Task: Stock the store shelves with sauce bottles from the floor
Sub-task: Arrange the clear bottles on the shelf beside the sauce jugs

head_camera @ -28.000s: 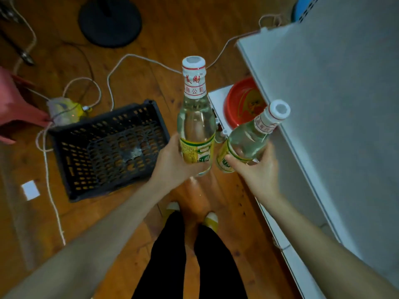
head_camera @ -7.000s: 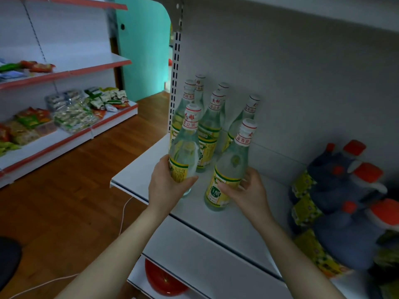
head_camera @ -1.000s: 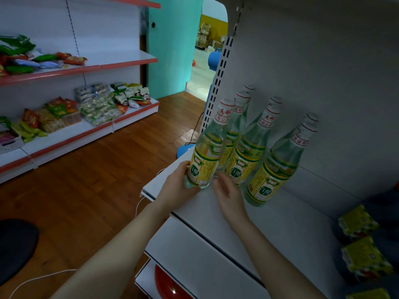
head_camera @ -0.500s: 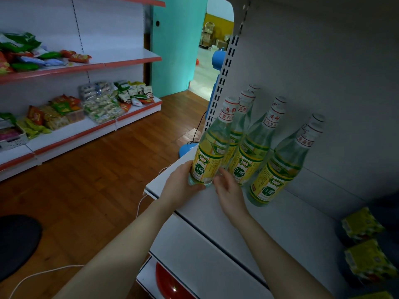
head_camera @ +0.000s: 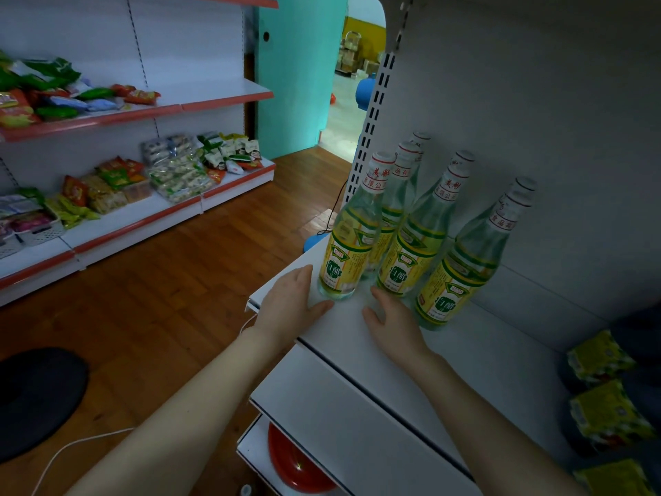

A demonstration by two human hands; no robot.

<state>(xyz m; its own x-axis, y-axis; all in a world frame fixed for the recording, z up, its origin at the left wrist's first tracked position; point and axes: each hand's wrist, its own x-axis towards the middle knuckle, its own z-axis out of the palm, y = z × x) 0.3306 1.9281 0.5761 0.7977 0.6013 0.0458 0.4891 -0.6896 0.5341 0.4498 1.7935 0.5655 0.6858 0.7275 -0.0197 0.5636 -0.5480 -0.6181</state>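
Front bottle (head_camera: 352, 241) near shelf (head_camera: 465, 352) edge

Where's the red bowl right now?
The red bowl sits at the bottom of the head view, on the lowest shelf beneath the bottles.

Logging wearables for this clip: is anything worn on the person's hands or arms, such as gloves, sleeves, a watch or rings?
Nothing shows. The left hand and right hand are bare, with no gloves and no rings that I can see. Both forearms are uncovered right down to the picture's lower edge: no sleeve cuffs, watch, bracelet or markings in view.
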